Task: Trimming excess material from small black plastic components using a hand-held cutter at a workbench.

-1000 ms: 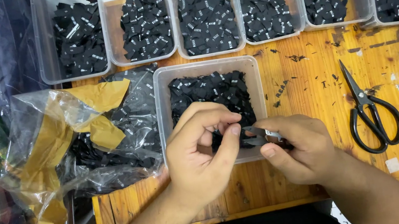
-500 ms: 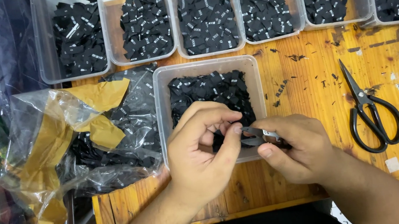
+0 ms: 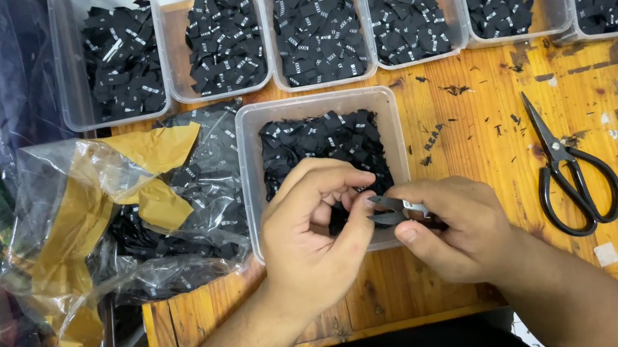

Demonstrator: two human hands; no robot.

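Note:
Both hands meet over the near edge of a clear plastic tub (image 3: 253, 182) half full of small black woven labels (image 3: 321, 143). My right hand (image 3: 456, 229) grips a small pair of thread snips (image 3: 392, 208), blades pointing left. My left hand (image 3: 315, 238) pinches a black label between thumb and fingers, right at the snips' tips; the label itself is mostly hidden by the fingers.
Several clear tubs of black labels (image 3: 315, 26) line the far edge of the wooden table (image 3: 464, 118). Black scissors (image 3: 569, 167) lie at the right. A crumpled plastic bag (image 3: 112, 219) with yellow tape and more labels lies at the left, beside folded fabric.
The right hand has shifted the snips slightly left and down toward the left hand's fingers. The left hand has stayed in place.

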